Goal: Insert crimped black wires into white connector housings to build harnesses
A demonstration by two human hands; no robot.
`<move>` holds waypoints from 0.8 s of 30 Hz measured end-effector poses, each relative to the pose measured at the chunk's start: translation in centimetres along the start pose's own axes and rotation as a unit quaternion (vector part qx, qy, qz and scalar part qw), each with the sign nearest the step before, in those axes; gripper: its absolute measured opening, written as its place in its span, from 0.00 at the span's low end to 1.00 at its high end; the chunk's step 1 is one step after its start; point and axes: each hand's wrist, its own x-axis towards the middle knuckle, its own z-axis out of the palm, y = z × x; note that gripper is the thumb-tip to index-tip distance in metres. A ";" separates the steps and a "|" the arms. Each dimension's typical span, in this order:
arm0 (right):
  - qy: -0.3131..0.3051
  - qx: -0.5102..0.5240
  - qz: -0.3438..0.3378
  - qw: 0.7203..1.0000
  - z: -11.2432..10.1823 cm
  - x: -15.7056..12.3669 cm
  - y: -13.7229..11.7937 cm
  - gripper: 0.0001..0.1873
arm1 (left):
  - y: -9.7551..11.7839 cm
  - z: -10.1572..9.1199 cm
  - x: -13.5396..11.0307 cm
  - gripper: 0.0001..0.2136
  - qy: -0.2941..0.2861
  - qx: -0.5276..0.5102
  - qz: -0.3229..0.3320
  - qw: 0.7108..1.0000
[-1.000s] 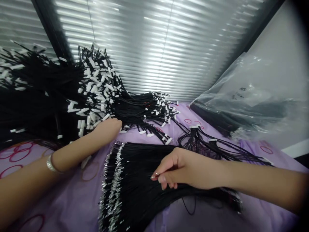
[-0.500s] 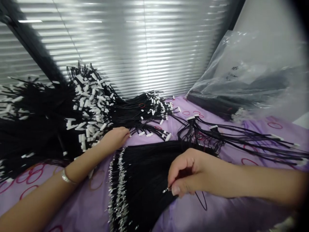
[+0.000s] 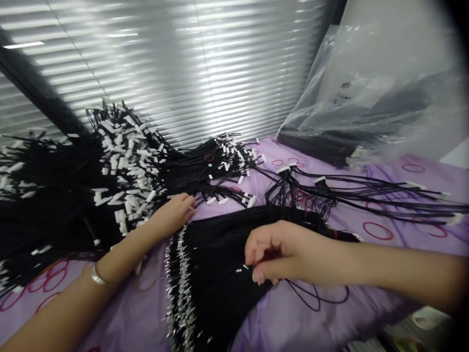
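My right hand point(image 3: 280, 254) hovers over a thick sheet of black wires point(image 3: 223, 274), fingers curled toward the thumb in a pinch. Small silvery terminals point(image 3: 240, 269) show at its fingertips, and thin black wires point(image 3: 318, 297) loop out below the palm. Farther left, my left hand point(image 3: 176, 211) is closed at the top edge of the sheet, a small white piece, apparently a connector, showing at its fingertips. Rows of shiny metal terminals point(image 3: 183, 283) line the sheet's left end. The insides of both grips are partly hidden.
Piles of black cables with white connectors point(image 3: 128, 166) rise at the left and back. More connector cables point(image 3: 366, 195) lie at the right, before a clear plastic bag point(image 3: 351, 112). Red rubber bands point(image 3: 378, 231) are scattered on the purple cloth point(image 3: 278, 322). Blinds point(image 3: 176, 73) stand behind.
The view has shifted slightly. My right hand has moved a little up and left, and more wire loops out beneath it. My left hand stays about where it was, still closed.
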 end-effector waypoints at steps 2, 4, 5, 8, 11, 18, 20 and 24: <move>0.022 -0.041 -0.033 0.998 -0.2 -0.1 -0.4 0.10 | -0.2 0.0 0.0 0.10 0.012 0.002 -0.015 1.000; 0.063 -0.124 -0.072 0.988 -0.3 -0.5 -1.2 0.09 | -0.4 0.0 0.0 0.11 0.023 -0.001 -0.033 0.999; 0.092 -0.166 -0.089 0.978 -0.3 -0.8 -1.7 0.09 | -0.5 -0.1 0.0 0.12 0.024 -0.004 -0.039 0.999; 0.167 -0.243 -0.117 0.948 0.1 -1.7 -2.7 0.09 | -0.5 -0.1 0.2 0.11 0.009 -0.016 -0.027 0.999; 0.183 -0.270 -0.115 0.938 0.6 -2.0 -2.3 0.09 | -0.1 0.3 0.3 0.11 -0.008 -0.021 -0.001 1.000; 0.135 -0.354 -0.070 0.923 0.3 -0.4 0.1 0.07 | -0.1 0.0 0.2 0.10 0.004 -0.033 -0.009 0.999; 0.115 -0.373 -0.046 0.919 0.0 -0.2 0.3 0.06 | -0.4 -0.2 0.2 0.09 0.003 -0.043 -0.014 0.999; 0.085 -0.397 -0.013 0.914 0.0 -0.2 0.3 0.04 | -0.8 -0.1 0.3 0.09 -0.013 -0.064 -0.011 0.998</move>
